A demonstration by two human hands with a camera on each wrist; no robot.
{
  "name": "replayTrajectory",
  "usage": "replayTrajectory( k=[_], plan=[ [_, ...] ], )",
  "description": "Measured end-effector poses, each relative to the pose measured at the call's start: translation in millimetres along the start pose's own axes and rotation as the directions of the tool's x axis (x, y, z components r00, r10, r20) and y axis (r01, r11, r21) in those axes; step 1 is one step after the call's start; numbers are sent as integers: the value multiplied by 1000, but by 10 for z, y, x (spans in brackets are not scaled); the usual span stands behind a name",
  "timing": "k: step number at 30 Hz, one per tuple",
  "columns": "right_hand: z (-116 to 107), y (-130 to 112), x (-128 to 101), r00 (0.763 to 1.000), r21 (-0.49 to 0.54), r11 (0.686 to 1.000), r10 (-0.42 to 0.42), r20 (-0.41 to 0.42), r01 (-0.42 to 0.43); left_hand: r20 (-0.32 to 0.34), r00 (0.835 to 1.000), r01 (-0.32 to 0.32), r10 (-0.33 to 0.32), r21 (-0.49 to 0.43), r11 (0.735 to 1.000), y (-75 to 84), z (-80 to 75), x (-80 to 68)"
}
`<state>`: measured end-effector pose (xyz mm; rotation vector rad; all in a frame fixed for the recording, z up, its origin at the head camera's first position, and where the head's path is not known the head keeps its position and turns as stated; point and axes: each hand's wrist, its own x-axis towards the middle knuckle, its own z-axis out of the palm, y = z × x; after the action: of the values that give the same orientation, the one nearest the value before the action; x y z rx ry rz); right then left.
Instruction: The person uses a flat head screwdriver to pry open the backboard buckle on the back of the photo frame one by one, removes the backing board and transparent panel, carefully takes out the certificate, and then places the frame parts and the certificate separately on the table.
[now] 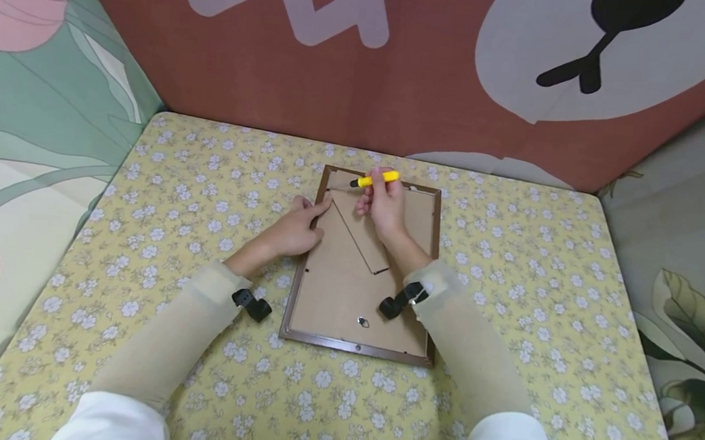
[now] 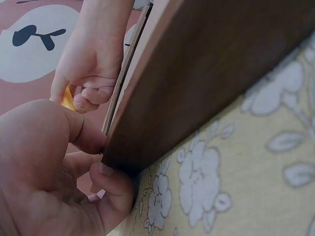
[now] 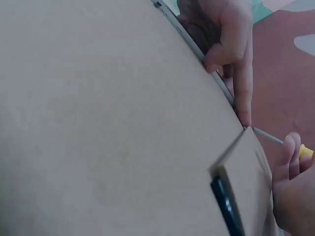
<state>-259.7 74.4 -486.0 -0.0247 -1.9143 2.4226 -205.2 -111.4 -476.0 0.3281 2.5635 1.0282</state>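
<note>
A person seated at a desk [image 1: 509,258] covered in a yellow floral cloth works on the back of a brown picture frame [image 1: 432,266], which lies face down near the middle of the desk, its far edge close to the reddish-brown backdrop [image 1: 277,71].

The right hand [image 1: 384,205] holds a yellow screwdriver [image 1: 378,178] over the frame's far edge, the fingers [image 1: 371,201] curled round the handle. The thin metal shaft runs left toward the frame's far left corner; in the right wrist view the shaft [image 3: 268,135] ends at the edge of the backing board, just beside a fingertip of the other hand.

The left hand [image 1: 295,228] rests on the frame's left rail near that same corner. The left wrist view shows its fingers [image 2: 115,189] bent against the dark wood [image 2: 206,78], thumb and fingertips pressed to the rail's edge.

On the pale backing board [image 1: 339,273] a fold-out stand [image 1: 358,230] lies flat, slanting from the far left toward the middle. A small metal hanger [image 1: 363,322] sits near the frame's near edge.

Both forearms wear sheer beige sleeves [image 1: 178,337], with black wrist mounts [image 1: 251,303] strapped on. Painted panels with green and pink leaf shapes [image 1: 35,102] stand at the left of the desk.
</note>
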Motion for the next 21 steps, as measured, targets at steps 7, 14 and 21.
replayTrajectory(
  k=[7, 14, 21],
  plan=[
    [78, -106, -16, 987, -282, 946, -149, 63, 161, -6, 1000, 28, -28, -15, 1000, 22, -9, -9],
    [147, -124, -24, 955, -493, 818, -254, 153, 297, -6, 999, 38, -38, -13, 999, 17, -18, -19],
    [81, 40, 11, 992, -210, 972, -116, -47, 104, 1, 1000, 26, -26, -2, 1000, 22, -5, -16]
  ],
)
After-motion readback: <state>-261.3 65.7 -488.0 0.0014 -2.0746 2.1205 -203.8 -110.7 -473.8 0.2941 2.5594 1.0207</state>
